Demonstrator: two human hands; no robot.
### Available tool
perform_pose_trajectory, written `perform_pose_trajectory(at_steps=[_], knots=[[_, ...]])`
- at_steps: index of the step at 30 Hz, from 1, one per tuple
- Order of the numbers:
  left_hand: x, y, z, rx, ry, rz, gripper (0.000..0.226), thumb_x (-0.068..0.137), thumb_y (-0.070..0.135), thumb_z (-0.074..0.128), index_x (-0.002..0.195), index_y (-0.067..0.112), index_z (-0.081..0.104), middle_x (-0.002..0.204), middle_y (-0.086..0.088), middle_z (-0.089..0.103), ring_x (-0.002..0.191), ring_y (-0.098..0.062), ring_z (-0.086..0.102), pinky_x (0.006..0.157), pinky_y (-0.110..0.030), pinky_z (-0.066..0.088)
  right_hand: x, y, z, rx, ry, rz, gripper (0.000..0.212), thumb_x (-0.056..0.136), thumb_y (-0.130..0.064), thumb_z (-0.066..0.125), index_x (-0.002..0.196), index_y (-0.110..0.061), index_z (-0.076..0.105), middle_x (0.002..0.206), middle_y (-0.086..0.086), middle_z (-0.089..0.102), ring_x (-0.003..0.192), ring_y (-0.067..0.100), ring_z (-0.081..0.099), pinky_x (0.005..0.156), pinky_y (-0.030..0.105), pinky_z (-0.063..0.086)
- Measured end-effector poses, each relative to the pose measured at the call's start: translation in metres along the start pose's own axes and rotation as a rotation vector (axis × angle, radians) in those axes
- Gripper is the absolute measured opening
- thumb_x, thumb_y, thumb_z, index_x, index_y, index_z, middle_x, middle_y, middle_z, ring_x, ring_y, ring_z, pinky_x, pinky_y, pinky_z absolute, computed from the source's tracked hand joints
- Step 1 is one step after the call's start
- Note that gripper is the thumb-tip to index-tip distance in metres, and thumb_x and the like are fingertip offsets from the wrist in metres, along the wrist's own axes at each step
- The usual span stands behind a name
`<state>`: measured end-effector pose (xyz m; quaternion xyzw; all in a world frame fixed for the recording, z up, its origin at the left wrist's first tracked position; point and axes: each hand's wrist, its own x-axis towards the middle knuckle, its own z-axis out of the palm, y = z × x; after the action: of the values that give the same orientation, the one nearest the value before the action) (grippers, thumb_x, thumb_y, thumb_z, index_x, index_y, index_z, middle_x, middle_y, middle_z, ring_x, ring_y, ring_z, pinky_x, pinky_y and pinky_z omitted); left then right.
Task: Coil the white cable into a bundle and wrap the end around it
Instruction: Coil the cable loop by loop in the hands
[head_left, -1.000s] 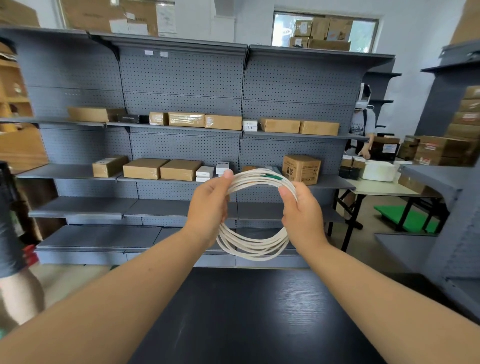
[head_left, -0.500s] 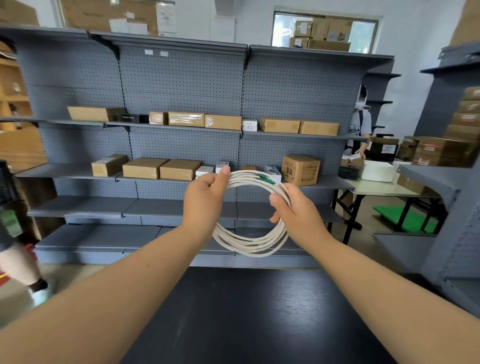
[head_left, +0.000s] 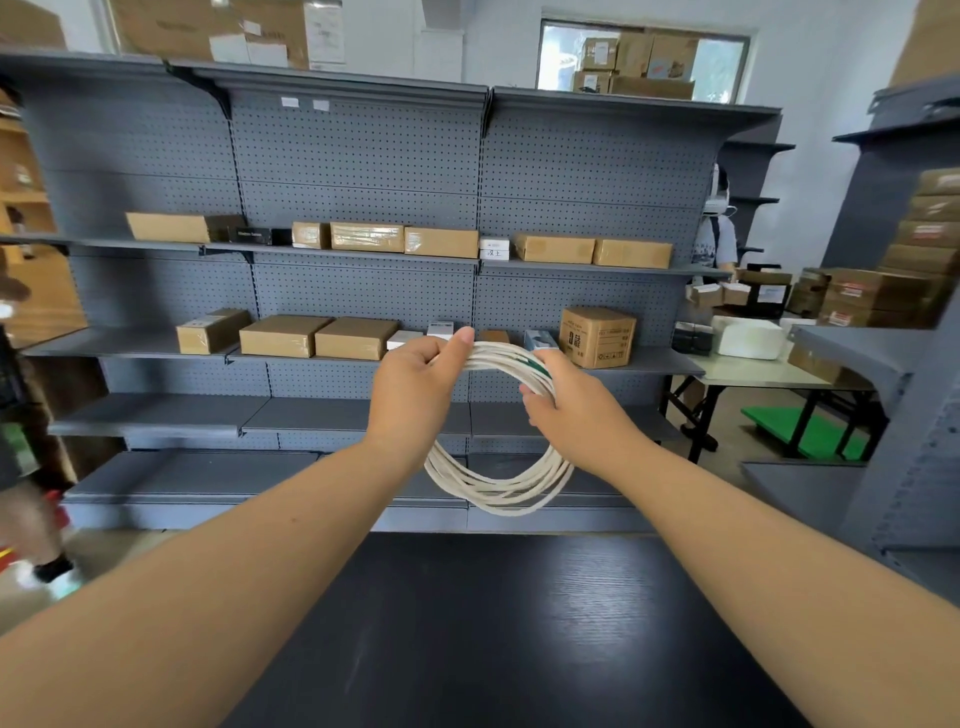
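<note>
white cable (head_left: 501, 493) sides hidden behind left hand (head_left: 415, 395), right hand (head_left: 576, 410); carton (head_left: 597, 338) print too small

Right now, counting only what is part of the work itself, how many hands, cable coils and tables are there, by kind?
Hands: 2 (left hand and right hand, each gripping the coil)
White cable coil: 1
Dark table: 1
Total: 4

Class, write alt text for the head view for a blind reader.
A left hand and a right hand grip a coiled white cable in mid-air. A dark table lies in the foreground; grey shelves holding cardboard boxes stand behind.
</note>
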<state>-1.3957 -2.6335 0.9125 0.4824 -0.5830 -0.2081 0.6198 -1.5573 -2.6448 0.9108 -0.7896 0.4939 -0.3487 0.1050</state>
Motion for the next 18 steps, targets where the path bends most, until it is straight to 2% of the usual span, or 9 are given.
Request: perform_pose_trajectory(at_steps=[2,3,4,6,9,12,15,18], knots=[[0.000,0.002,0.001,-0.008,0.001,-0.008,0.050,0.091,0.043,0.051,0.055,0.013,0.031,0.044,0.007,0.022,0.041,-0.009,0.020,0.040,-0.020,0.017,0.000,0.000,0.001,0.031,-0.019,-0.023,0.028,0.095,-0.026,0.043,0.121,-0.015,0.045,0.094,-0.002,0.056,0.088,0.020,0.059,0.080,0.043,0.051],[-0.001,0.002,0.002,-0.020,0.005,-0.021,0.051,0.091,0.043,0.051,0.055,0.015,0.029,0.046,0.006,0.020,0.042,-0.009,0.019,0.040,-0.021,0.017,0.000,0.001,0.002,0.048,-0.017,-0.028,0.025,0.096,-0.028,0.043,0.117,-0.014,0.047,0.087,-0.003,0.056,0.081,0.016,0.058,0.077,0.041,0.052],[-0.001,0.002,0.002,-0.034,0.011,-0.041,0.052,0.091,0.044,0.051,0.054,0.016,0.026,0.048,0.005,0.019,0.042,-0.009,0.018,0.041,-0.022,0.016,0.000,0.003,0.001,0.060,-0.005,-0.026,0.023,0.096,-0.028,0.042,0.112,-0.013,0.049,0.079,-0.005,0.054,0.072,0.010,0.054,0.071,0.037,0.051],[-0.004,0.003,0.005,-0.075,0.020,-0.101,0.052,0.091,0.047,0.050,0.055,0.018,0.025,0.052,0.003,0.019,0.046,-0.010,0.019,0.047,-0.025,0.018,0.000,0.004,0.001,0.045,0.049,-0.043,0.022,0.097,-0.028,0.040,0.106,-0.011,0.051,0.071,-0.009,0.049,0.064,0.006,0.046,0.060,0.027,0.040],[-0.008,0.005,0.009,-0.189,-0.002,-0.217,0.047,0.091,0.049,0.046,0.059,0.015,0.038,0.054,0.002,0.026,0.048,-0.013,0.025,0.052,-0.028,0.025,-0.001,0.006,0.001,0.028,0.108,-0.076,0.025,0.098,-0.028,0.039,0.106,-0.009,0.053,0.080,-0.003,0.057,0.077,0.017,0.052,0.067,0.032,0.037],[-0.011,0.006,0.009,-0.283,-0.053,-0.281,0.043,0.093,0.044,0.048,0.059,0.018,0.048,0.054,0.003,0.039,0.043,-0.009,0.035,0.052,-0.026,0.035,-0.001,0.008,-0.002,0.031,0.125,-0.070,0.020,0.098,-0.027,0.039,0.104,-0.014,0.053,0.074,-0.012,0.050,0.073,0.013,0.048,0.061,0.029,0.034],[-0.013,0.003,0.007,-0.257,-0.112,-0.219,0.036,0.094,0.041,0.046,0.067,0.018,0.053,0.059,0.002,0.049,0.043,-0.010,0.043,0.054,-0.025,0.039,0.001,0.009,-0.006,0.012,0.127,-0.088,0.022,0.098,-0.026,0.039,0.109,-0.013,0.053,0.075,-0.012,0.049,0.077,0.015,0.048,0.061,0.029,0.031],[-0.015,-0.001,0.003,-0.228,-0.160,-0.134,0.024,0.096,0.034,0.044,0.085,0.020,0.059,0.071,0.001,0.059,0.055,-0.011,0.053,0.060,-0.021,0.045,0.005,0.010,-0.010,-0.020,0.113,-0.086,0.021,0.098,-0.026,0.039,0.109,-0.014,0.052,0.074,-0.012,0.048,0.078,0.016,0.047,0.062,0.029,0.028]])
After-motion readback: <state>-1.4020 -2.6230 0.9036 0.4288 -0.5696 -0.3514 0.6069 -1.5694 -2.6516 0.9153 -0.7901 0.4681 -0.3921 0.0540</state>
